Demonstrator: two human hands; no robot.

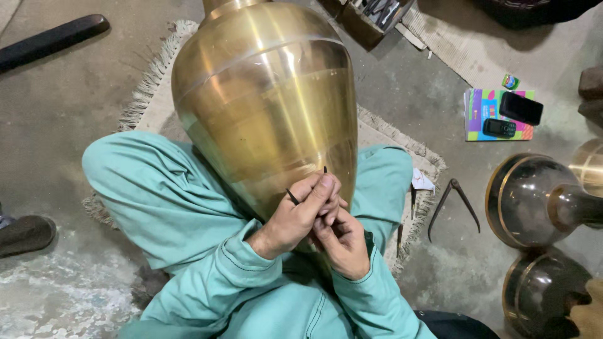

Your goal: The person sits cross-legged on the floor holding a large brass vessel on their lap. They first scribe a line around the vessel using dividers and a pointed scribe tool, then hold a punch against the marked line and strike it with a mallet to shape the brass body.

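A large brass vase lies tilted across my lap, its neck pointing away from me. My left hand pinches a thin dark pointed tool against the lower body of the vase, a tip showing above the fingers. My right hand sits just below and behind it, fingers curled and touching the left hand and the same tool area; exactly what it grips is hidden. Both arms wear teal sleeves, and my crossed legs in teal trousers cradle the vase.
I sit on a fringed mat on a concrete floor. Metal calipers lie at right, beside dark brass vessels. Two phones rest on a colourful booklet. A tool box stands behind; a dark shoe at left.
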